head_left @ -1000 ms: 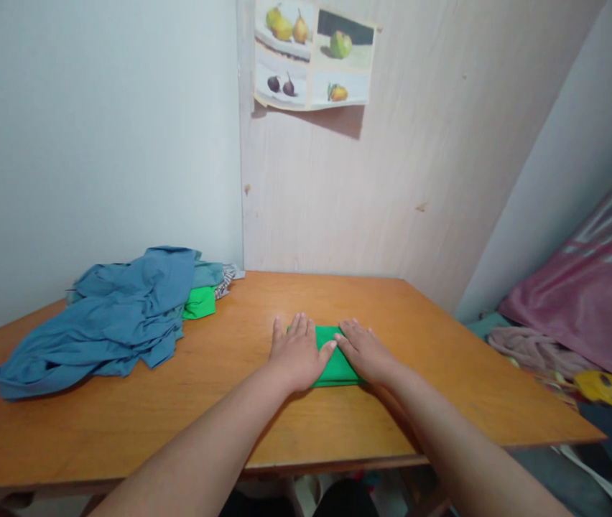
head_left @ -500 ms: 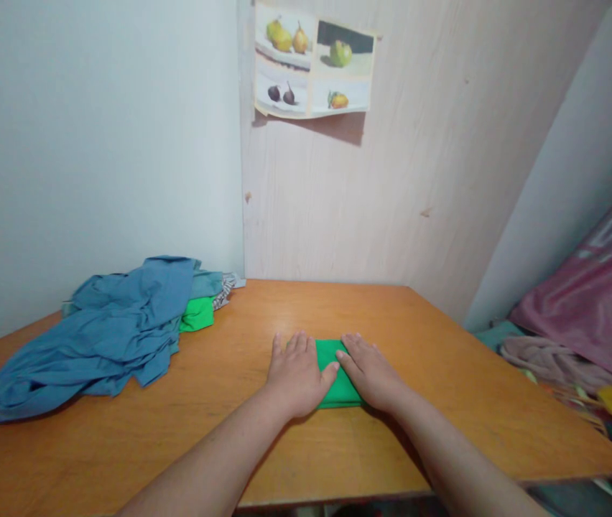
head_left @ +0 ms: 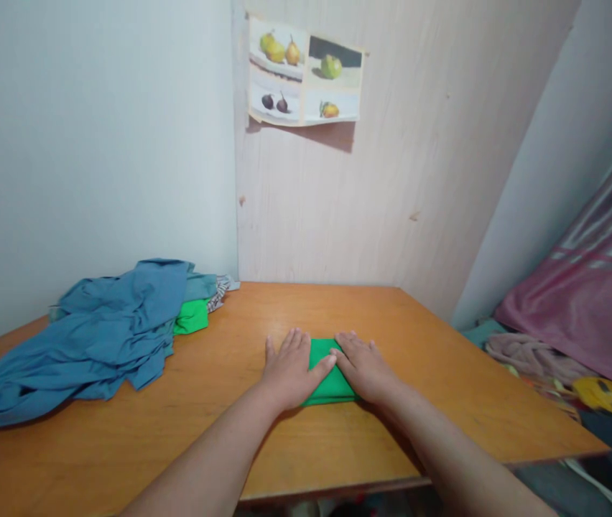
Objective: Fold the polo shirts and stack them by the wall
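Two bare hands lie palm down on one folded green cloth, which rests on the near middle part of one wooden table. The left hand (head_left: 289, 370) covers the left part of the green cloth (head_left: 327, 377), and the right hand (head_left: 364, 368) covers its right part. Both hands are spread flat, pressing from above rather than pinching, with each thumb angled inward; the two thumb tips come together over the cloth, though whether they touch I cannot tell. At the cloth's near edge, stacked layers show between the wrists.

On the left side of the table (head_left: 214, 424) lies one heap of at least four pieces: one large crumpled blue garment (head_left: 112, 323) on top, one teal piece (head_left: 202, 286), one bright green piece (head_left: 192, 317) at its right edge, and one striped piece (head_left: 220, 293) at the far right end.

On the far wall hangs one sheet (head_left: 304, 75) with four pictures: three yellow pears, one green apple, two dark fruits and one orange fruit. Off the table's right edge are one pink satiny cloth (head_left: 580, 309), one rumpled brownish cloth (head_left: 540, 353) and one yellow item (head_left: 600, 393).
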Demonstrator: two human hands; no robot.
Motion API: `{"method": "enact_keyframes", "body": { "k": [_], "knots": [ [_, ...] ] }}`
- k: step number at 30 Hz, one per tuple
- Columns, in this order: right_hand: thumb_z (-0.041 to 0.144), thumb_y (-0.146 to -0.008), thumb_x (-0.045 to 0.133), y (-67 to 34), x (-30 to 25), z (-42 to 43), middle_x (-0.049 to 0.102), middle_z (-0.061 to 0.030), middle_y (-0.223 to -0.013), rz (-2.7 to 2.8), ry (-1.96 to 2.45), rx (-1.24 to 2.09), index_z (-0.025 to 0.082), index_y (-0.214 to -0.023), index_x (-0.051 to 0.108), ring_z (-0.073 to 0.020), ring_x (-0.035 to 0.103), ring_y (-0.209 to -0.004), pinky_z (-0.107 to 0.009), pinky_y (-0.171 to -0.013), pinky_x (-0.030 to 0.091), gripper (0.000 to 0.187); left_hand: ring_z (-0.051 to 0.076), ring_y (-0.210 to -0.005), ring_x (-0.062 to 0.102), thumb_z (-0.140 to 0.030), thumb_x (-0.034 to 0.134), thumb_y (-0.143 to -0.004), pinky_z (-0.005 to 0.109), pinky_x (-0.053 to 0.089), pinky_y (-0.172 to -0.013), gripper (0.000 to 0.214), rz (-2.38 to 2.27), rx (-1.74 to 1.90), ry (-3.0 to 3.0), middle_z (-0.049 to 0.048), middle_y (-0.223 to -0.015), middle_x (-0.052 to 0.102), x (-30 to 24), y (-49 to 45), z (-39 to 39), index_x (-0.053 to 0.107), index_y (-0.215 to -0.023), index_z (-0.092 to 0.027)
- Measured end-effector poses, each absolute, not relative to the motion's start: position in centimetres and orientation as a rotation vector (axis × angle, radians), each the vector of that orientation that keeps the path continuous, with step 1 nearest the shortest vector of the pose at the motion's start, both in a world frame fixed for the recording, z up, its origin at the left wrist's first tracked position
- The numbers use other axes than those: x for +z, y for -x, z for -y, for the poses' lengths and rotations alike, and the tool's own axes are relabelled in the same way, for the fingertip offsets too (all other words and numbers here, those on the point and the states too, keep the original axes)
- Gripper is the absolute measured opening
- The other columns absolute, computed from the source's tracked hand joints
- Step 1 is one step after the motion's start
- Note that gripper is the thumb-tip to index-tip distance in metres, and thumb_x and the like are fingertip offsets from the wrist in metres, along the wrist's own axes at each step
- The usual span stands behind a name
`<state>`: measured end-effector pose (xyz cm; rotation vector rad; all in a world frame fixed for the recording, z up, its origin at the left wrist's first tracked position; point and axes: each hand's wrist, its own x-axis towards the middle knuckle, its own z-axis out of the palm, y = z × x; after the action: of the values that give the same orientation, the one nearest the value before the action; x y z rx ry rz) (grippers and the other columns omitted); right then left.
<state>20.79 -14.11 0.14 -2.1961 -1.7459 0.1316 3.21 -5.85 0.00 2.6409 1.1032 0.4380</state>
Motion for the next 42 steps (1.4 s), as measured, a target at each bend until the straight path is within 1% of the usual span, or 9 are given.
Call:
{"method": "enact_keyframes", "body": {
  "k": [3, 5, 7, 9, 12, 17, 22, 32, 42],
  "knots": [
    [0.053, -0.101, 0.034, -20.7, 1.1, 14.7, 0.043, -0.0137, -0.155, 1.756, 2.134, -0.027, 0.017, -0.145, 0.051, -0.0318, 0.034, -0.145, -0.061, -0.118, 0.015, 0.059, 0.030, -0.152, 0.020, -0.071, 0.018, -0.095, 0.061, 0.005, -0.120, 0.079, -1.128, 0.585, -2.430, 0.0116, -0.161, 0.029, 0.5, -2.8, 4.3, 0.039, -0.151, -0.021],
    [0.048, -0.101, 0.039, -20.3, 1.9, 15.5, 0.054, -0.0143, -0.146, 1.782, 2.020, -0.176, 0.017, -0.138, 0.057, -0.0299, 0.046, -0.137, -0.055, -0.116, 0.026, 0.052, 0.028, -0.148, 0.030, -0.067, 0.020, -0.097, 0.055, 0.014, -0.120, 0.071, -1.191, 0.766, -2.254, 0.0114, -0.157, 0.039, 0.7, -2.3, 2.9, 0.048, -0.145, -0.022],
    [0.044, -0.099, 0.044, -19.7, 2.6, 16.4, 0.065, -0.0136, -0.130, 1.847, 1.884, -0.270, 0.018, -0.129, 0.062, -0.0273, 0.057, -0.121, -0.047, -0.106, 0.040, 0.044, 0.027, -0.139, 0.044, -0.062, 0.023, -0.100, 0.047, 0.029, -0.115, 0.063, -1.235, 0.942, -2.116, 0.0129, -0.146, 0.054, 0.8, -1.8, 1.5, 0.059, -0.132, -0.021],
    [0.044, -0.098, 0.049, -18.7, 3.0, 17.4, 0.069, -0.0118, -0.116, 1.955, 1.787, -0.298, 0.019, -0.121, 0.064, -0.0258, 0.061, -0.108, -0.042, -0.095, 0.046, 0.037, 0.026, -0.126, 0.056, -0.057, 0.025, -0.101, 0.040, 0.040, -0.105, 0.058, -1.253, 1.043, -2.034, 0.0133, -0.131, 0.066, 0.6, -1.5, 0.4, 0.066, -0.118, -0.020],
    [0.046, -0.094, 0.057, -17.2, 2.7, 18.6, 0.066, -0.0102, -0.111, 2.096, 1.766, -0.324, 0.021, -0.117, 0.064, -0.0268, 0.058, -0.103, -0.043, -0.090, 0.046, 0.035, 0.025, -0.109, 0.064, -0.054, 0.026, -0.101, 0.035, 0.046, -0.093, 0.054, -1.257, 1.069, -1.998, 0.0122, -0.113, 0.073, -0.1, -1.5, -0.4, 0.068, -0.103, -0.019],
    [0.042, -0.088, 0.066, -15.8, 1.5, 19.1, 0.062, -0.0086, -0.110, 2.181, 1.820, -0.388, 0.021, -0.118, 0.060, -0.0275, 0.054, -0.102, -0.043, -0.090, 0.043, 0.037, 0.024, -0.096, 0.065, -0.051, 0.031, -0.101, 0.032, 0.046, -0.083, 0.048, -1.263, 1.076, -2.016, 0.0106, -0.097, 0.074, -1.0, -1.9, -0.7, 0.067, -0.092, -0.020],
    [0.039, -0.090, 0.064, -15.8, 1.2, 18.1, 0.062, -0.0064, -0.099, 2.169, 1.931, -0.496, 0.023, -0.109, 0.062, -0.0260, 0.053, -0.094, -0.041, -0.084, 0.041, 0.025, 0.023, -0.091, 0.064, -0.048, 0.033, -0.101, 0.032, 0.044, -0.079, 0.045, -1.279, 1.098, -2.094, 0.0097, -0.092, 0.072, -1.5, -2.0, -0.8, 0.065, -0.086, -0.021],
    [0.033, -0.090, 0.062, -24.6, 0.4, 14.3, 0.061, -0.0093, -0.099, 1.956, 2.215, -0.710, 0.021, -0.103, 0.067, -0.0259, 0.053, -0.098, -0.036, -0.084, 0.040, 0.019, 0.023, -0.095, 0.062, -0.048, 0.033, -0.101, 0.032, 0.042, -0.079, 0.044, -1.369, 0.933, -2.276, 0.0105, -0.100, 0.070, -1.4, -1.8, 0.0, 0.065, -0.088, -0.019],
    [0.031, -0.095, 0.054, -35.8, -0.9, 9.4, 0.058, -0.0119, -0.107, 1.532, 2.551, -0.586, 0.018, -0.113, 0.067, -0.0246, 0.058, -0.100, -0.032, -0.082, 0.042, 0.026, 0.023, -0.100, 0.063, -0.049, 0.029, -0.101, 0.033, 0.041, -0.081, 0.045, -1.401, 0.810, -2.343, 0.0084, -0.105, 0.070, -1.1, -1.9, 0.6, 0.063, -0.090, -0.021]
  ]
}}
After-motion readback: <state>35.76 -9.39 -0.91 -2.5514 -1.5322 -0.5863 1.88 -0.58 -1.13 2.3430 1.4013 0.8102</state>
